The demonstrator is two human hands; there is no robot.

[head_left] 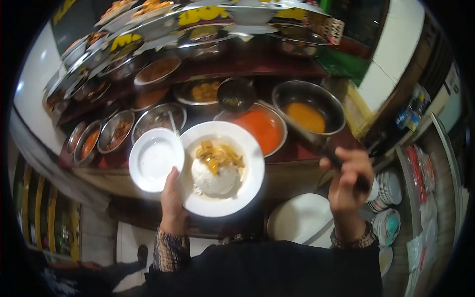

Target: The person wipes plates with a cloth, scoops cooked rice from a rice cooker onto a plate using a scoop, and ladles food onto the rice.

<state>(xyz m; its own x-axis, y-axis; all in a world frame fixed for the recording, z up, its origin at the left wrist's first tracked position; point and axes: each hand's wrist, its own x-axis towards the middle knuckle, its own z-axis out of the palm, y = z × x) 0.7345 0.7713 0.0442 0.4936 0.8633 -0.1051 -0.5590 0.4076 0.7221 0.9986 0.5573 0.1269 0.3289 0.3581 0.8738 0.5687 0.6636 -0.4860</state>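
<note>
In the head view, my left hand (172,210) grips a white plate (252,183) by its left side, thumb at the rim. On this plate lie a mound of white rice (215,179) and yellow-orange pieces of food (217,156). A smaller white dish (156,161) sits against the plate's left edge, by my thumb; whether the same hand supports it I cannot tell. My right hand (350,185), slightly blurred, is wrapped round the dark handle of a ladle (236,94). The ladle's bowl hangs beyond the plate, above the pan of red-orange sauce (264,126).
A dark pan (336,106) of orange-yellow liquid stands right of the red-orange sauce. Several metal bowls of food line the left, including one (116,131). More dishes fill the upper shelf (213,69). A large white basin (302,215) and stacked plates (388,188) are at lower right.
</note>
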